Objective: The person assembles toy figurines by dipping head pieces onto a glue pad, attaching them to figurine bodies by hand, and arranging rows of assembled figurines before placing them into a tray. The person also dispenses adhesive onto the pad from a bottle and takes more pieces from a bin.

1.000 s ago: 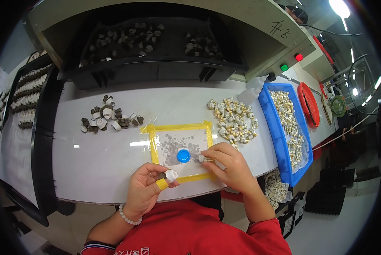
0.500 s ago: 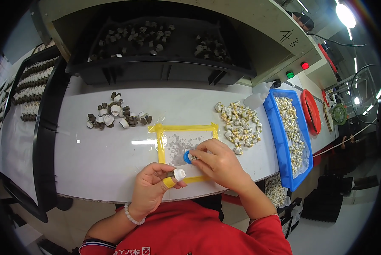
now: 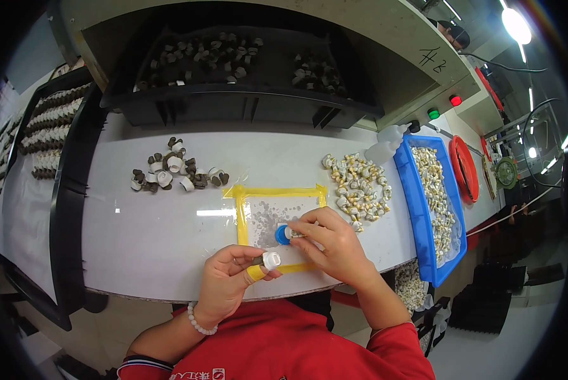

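Observation:
My left hand [image 3: 225, 273], with yellow tape round its thumb, grips a small white-and-dark-brown plastic part [image 3: 271, 260], its white round end facing right. The fingers of my right hand [image 3: 336, 247] pinch a small white-and-gold fitting [image 3: 289, 233] against or just over a small blue round dish [image 3: 280, 236]. Whether the fitting touches the dish is hard to tell. The dish sits on a spotted patch of table [image 3: 265, 216] framed by yellow tape [image 3: 241, 218]. Fingers hide part of the fitting.
Loose white-and-brown parts [image 3: 174, 163] lie left, a pile of white-and-gold fittings [image 3: 358, 187] right. Beyond are a blue bin [image 3: 418, 218] of fittings, a translucent bottle [image 3: 381, 151] and a red round lid [image 3: 463, 170]. Black trays stand behind [image 3: 201, 107] and at left [image 3: 75, 190].
The fitting in my right fingers has shifted slightly and shows more of its side by the blue dish. My left hand keeps its hold, almost still.

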A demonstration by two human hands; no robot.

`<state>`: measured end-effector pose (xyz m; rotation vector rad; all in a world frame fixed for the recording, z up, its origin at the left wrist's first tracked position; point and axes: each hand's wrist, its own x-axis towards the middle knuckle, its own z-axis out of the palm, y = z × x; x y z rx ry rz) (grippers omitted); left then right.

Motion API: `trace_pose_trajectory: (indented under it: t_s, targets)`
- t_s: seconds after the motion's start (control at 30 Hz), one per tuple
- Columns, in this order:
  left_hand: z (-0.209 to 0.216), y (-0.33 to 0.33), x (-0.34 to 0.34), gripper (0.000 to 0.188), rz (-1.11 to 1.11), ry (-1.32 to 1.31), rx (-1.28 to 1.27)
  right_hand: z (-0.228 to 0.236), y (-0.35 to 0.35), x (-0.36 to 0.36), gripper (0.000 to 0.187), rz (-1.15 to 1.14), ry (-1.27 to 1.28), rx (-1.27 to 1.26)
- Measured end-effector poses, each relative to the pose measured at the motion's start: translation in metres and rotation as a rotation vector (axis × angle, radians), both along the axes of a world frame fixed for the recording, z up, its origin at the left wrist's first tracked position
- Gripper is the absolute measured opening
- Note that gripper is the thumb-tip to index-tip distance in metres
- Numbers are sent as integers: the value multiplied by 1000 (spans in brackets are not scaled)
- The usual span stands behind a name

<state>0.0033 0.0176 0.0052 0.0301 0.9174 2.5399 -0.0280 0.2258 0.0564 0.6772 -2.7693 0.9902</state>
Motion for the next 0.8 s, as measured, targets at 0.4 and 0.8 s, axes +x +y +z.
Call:
trace_pose_trajectory:
  t_s: [0.4, 0.8]
  targets:
    - [-1, 0, 1, 22, 2, 10, -36, 7, -6, 18, 31, 68, -318, -481]
    - [-5, 0, 6, 18, -40, 42, -133, 0, -6, 25, 28, 55, -405, -462]
